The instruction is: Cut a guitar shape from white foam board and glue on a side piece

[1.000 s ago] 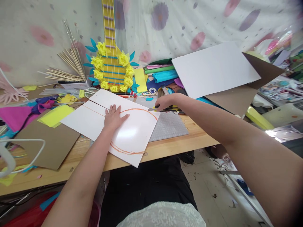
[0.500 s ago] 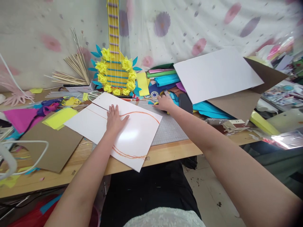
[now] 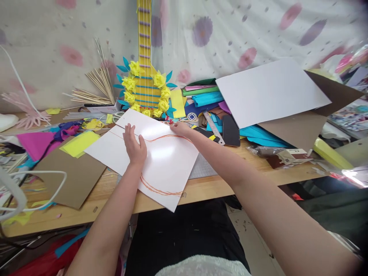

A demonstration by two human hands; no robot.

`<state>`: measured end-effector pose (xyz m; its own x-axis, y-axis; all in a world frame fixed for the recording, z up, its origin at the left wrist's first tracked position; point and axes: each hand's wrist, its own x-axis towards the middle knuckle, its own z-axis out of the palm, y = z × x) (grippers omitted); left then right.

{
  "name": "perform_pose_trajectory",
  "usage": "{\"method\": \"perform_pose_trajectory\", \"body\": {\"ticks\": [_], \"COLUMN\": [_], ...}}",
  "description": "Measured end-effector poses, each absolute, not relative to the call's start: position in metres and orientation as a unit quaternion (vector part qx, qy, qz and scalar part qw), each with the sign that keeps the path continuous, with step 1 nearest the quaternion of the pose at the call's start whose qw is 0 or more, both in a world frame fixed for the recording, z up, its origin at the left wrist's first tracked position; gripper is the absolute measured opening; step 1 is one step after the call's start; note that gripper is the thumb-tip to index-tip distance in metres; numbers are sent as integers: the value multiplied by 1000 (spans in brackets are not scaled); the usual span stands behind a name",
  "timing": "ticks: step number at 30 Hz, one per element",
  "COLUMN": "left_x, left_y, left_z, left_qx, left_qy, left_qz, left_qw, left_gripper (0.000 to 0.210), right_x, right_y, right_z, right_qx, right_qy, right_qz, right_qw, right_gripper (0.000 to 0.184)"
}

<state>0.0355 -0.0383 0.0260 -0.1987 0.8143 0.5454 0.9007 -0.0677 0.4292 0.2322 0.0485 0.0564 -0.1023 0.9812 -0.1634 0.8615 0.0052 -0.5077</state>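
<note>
A white board (image 3: 163, 168) with orange curved lines and a dark straight slit lies slanted on the table, one corner past its front edge. My left hand (image 3: 135, 147) is over the board's middle with its thumb and fingers apart, tilted on its side. At the board's far edge is my right hand (image 3: 180, 129), its fingers bent together; what they pinch, if anything, is hidden. Beneath the board a grey cutting mat (image 3: 202, 168) shows on the right. Just beyond the right wrist lie a metal ruler (image 3: 213, 127) and a black-and-yellow tool (image 3: 205, 133).
A yellow paper-flower guitar (image 3: 148, 90) stands at the back beside wooden sticks (image 3: 100, 86). Another white sheet (image 3: 273, 94) leans over coloured paper at right. Brown cardboard (image 3: 71, 172) lies at left, near a white wire frame (image 3: 61, 191). A black slab (image 3: 231, 130) lies right of the ruler.
My right hand has moved left from the tools to the board's far edge, leaving the ruler and black-and-yellow tool in sight. My left hand has tilted up from lying flat on the board.
</note>
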Motion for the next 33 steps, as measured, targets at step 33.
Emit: {"method": "perform_pose_trajectory", "body": {"ticks": [33], "left_x": [94], "left_y": [-14], "left_z": [48], "left_qx": [-821], "left_qy": [-560], "left_qz": [-16], "left_qw": [-115], "left_gripper": [89], "right_x": [319], "right_y": [108], "right_z": [53], "right_qx": [-622], "right_qy": [-519], "right_qz": [294], "right_qw": [507], "right_gripper": [42]}}
